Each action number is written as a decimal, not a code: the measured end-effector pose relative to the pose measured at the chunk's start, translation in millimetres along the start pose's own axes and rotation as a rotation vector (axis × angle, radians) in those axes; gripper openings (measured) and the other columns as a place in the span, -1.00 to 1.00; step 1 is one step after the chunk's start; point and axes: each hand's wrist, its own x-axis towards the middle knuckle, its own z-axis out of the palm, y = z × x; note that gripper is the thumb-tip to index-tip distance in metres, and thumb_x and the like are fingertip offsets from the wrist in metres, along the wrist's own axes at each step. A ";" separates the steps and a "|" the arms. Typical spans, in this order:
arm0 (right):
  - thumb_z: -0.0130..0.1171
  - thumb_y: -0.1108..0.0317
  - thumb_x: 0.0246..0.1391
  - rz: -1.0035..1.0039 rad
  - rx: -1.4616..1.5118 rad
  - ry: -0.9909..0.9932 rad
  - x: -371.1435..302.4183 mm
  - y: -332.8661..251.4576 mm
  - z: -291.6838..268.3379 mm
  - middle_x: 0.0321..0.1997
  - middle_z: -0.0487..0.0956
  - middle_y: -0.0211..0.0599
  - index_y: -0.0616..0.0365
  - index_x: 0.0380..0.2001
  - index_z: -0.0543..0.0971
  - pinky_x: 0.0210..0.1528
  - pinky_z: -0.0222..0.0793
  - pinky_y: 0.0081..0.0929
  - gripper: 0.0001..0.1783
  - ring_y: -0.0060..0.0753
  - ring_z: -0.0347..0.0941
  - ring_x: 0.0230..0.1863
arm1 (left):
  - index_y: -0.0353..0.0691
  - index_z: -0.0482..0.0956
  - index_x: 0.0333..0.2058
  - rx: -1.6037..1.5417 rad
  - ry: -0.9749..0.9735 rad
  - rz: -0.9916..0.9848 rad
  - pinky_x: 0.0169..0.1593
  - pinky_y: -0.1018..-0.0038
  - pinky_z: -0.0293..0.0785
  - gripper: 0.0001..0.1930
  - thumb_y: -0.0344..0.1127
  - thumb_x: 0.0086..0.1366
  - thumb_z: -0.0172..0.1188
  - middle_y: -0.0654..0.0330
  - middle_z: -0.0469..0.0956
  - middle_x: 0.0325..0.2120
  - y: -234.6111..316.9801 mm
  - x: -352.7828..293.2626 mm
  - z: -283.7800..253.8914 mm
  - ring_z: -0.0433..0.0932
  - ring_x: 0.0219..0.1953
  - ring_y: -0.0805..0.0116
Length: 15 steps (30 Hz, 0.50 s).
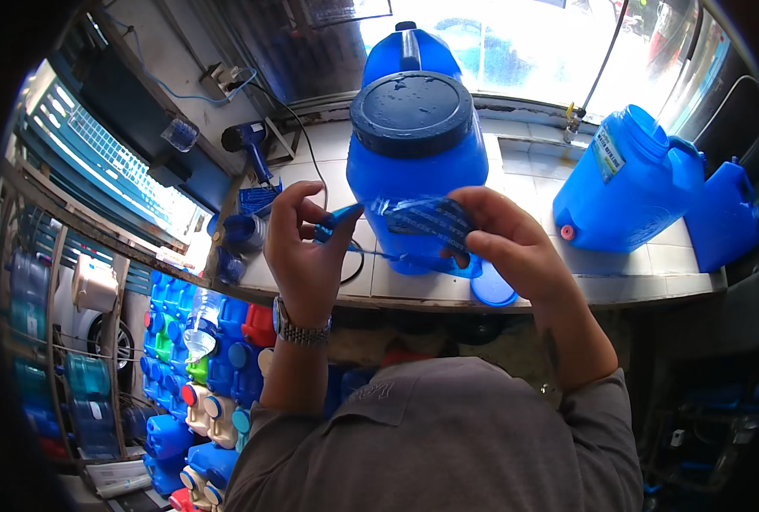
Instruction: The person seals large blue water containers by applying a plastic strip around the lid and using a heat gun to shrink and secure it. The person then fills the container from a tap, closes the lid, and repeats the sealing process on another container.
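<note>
White tiles cover the counter (644,264) in front of me, under a bright window that washes out whatever lies beyond it. Right before me stands a blue water jug (417,162) with a dark lid; my hands hide its lower front. My left hand (303,247) pinches the end of a thin blue plastic strip (332,224), fingers closed on it. My right hand (507,243) grips a crinkled blue plastic seal (426,218), thumb and fingers shut around it, just before the jug. To the right a second blue jug (627,183) leans, lidless. Stacked containers (200,375) below left are blurred and partly cut off.
</note>
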 end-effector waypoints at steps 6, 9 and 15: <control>0.19 0.44 0.13 -0.185 -0.404 -0.039 5.2 -10.3 30.7 -0.17 0.44 -0.38 0.13 0.12 0.32 -0.15 0.33 -0.64 -0.51 -0.65 0.36 -0.16 | -0.23 0.48 -0.25 -0.099 -0.120 0.121 -0.28 0.62 0.46 -0.71 -0.61 0.04 0.30 0.25 0.54 -0.43 25.3 -8.0 29.4 0.54 -0.36 0.53; 0.23 0.44 0.10 -0.165 -0.241 0.016 -0.6 -26.6 22.9 -0.24 0.43 -0.38 0.12 0.14 0.28 -0.16 0.35 -0.64 -0.44 -0.65 0.37 -0.20 | -0.25 0.40 -0.12 -0.619 0.060 -0.137 -0.20 0.53 0.55 -0.63 -0.68 0.10 0.19 0.15 0.55 -0.30 14.6 12.6 25.1 0.60 -0.29 0.39; 0.24 0.58 -0.02 -0.267 -0.388 0.163 6.1 -46.1 3.3 -0.25 0.38 -0.34 0.22 0.09 0.28 -0.27 0.42 -0.57 -0.42 -0.58 0.42 -0.34 | -0.26 0.29 0.07 -0.901 -0.266 -0.239 0.01 0.48 0.45 -0.45 -0.64 0.08 0.22 0.13 0.50 -0.16 16.3 19.0 10.6 0.51 -0.12 0.40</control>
